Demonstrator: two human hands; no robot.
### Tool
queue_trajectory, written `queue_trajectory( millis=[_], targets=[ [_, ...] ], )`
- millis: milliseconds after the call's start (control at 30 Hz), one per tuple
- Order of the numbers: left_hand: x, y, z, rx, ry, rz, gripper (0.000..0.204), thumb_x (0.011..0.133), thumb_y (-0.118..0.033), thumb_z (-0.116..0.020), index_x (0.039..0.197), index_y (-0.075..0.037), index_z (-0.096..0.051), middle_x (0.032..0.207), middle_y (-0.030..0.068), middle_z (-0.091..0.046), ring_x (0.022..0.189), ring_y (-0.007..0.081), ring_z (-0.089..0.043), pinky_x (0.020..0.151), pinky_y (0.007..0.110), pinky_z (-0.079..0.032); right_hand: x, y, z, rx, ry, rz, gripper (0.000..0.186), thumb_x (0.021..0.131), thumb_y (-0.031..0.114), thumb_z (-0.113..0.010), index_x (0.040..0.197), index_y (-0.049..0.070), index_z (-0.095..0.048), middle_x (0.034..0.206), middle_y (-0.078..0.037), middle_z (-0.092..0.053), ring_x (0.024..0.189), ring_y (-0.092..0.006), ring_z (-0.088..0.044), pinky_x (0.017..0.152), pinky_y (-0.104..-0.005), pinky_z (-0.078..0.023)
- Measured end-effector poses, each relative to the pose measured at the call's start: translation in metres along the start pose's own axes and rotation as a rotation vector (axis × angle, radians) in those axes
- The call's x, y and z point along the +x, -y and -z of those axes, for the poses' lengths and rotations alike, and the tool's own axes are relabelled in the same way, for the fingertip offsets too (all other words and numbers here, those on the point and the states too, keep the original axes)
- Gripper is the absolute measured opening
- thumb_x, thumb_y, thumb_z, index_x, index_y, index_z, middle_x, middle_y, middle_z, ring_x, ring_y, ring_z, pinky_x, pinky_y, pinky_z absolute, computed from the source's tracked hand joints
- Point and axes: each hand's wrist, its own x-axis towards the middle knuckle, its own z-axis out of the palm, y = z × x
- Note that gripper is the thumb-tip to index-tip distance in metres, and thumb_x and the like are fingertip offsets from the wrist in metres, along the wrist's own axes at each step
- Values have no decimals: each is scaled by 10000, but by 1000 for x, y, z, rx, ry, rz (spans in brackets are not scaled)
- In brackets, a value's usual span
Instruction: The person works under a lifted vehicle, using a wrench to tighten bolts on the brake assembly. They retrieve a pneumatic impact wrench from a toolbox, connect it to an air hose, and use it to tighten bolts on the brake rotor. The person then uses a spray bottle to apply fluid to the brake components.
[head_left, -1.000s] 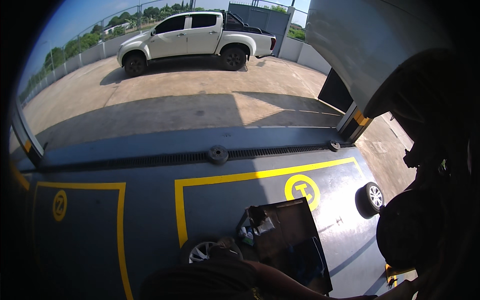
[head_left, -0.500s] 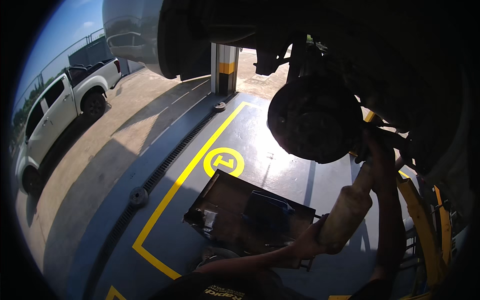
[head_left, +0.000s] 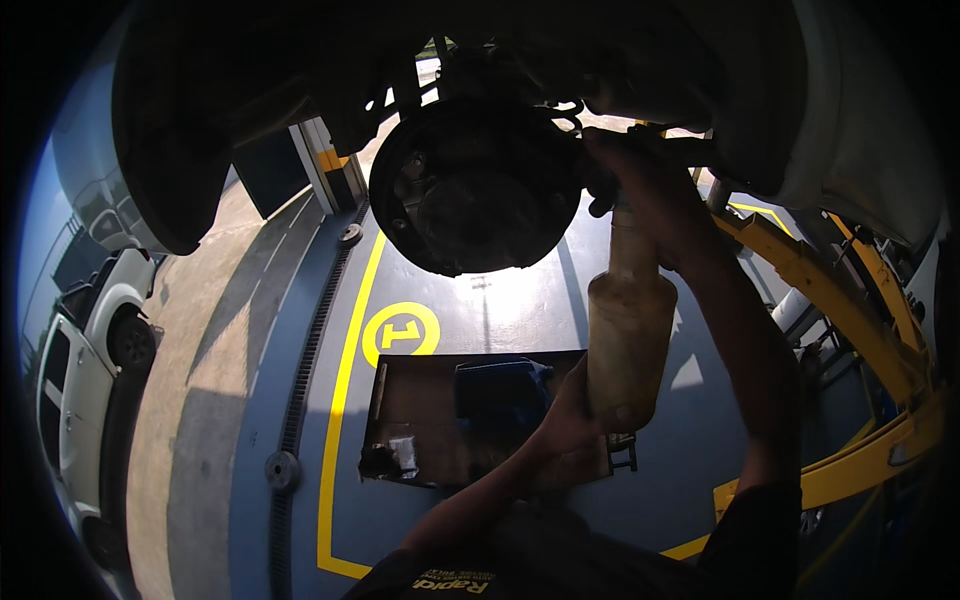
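A whitish packet is laid at the near left corner of a brown rectangular cart. Right of a dark round hub, by the left hand, a cloudy yellowish plastic bottle is grasped low, above the cart's right edge; whether its neck is gripped by the raised right hand cannot be told.

The brake assembly hung left of the bottle, the lift arm lay right, and the pickup truck stood left beyond the drain grate.
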Motion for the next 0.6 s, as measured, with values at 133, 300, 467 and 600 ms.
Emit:
queue_trajectory(
  millis=[133, 300, 467, 600],
  targets=[
    [0, 19, 11, 38, -46, 0, 1102, 811, -454, -872, 1562, 59, -250, 1432, 231, -525, 1325, 298, -554, 1104, 428, -466, -4, -8, -4, 56, -17, -3, 334, 1028, 346, -626, 1071, 18, -675, 868, -52, -672, 721, -143, -656, 675, -303, -532],
    [-5, 33, 12, -28, -11, 75, 1015, 829, -335, -882, 1565, 34, -288, 1441, 186, -541, 1333, 267, -552, 1116, 418, -462, -24, -24, 3, 180, -132, -164, 402, 1011, 400, -640, 1044, 1, -673, 856, -69, -673, 692, -157, -656, 721, -326, -540],
    [-20, 50, 33, -74, -32, 222, 956, 827, -307, -888, 1535, 43, -349, 1416, 167, -570, 1315, 246, -567, 1112, 402, -473, -44, -73, -4, 341, -208, -249, 411, 1004, 383, -644, 972, -25, -687, 776, -86, -660, 679, -169, -652, 698, -323, -524],
    [-37, 55, 52, -120, -65, 287, 947, 816, -309, -899, 1518, 53, -375, 1403, 163, -586, 1301, 234, -578, 1098, 392, -486, -58, -95, -18, 239, -197, -351, 380, 1018, 345, -628, 1024, -29, -695, 791, -83, -658, 699, -156, -645, 676, -317, -533]
  ],
)
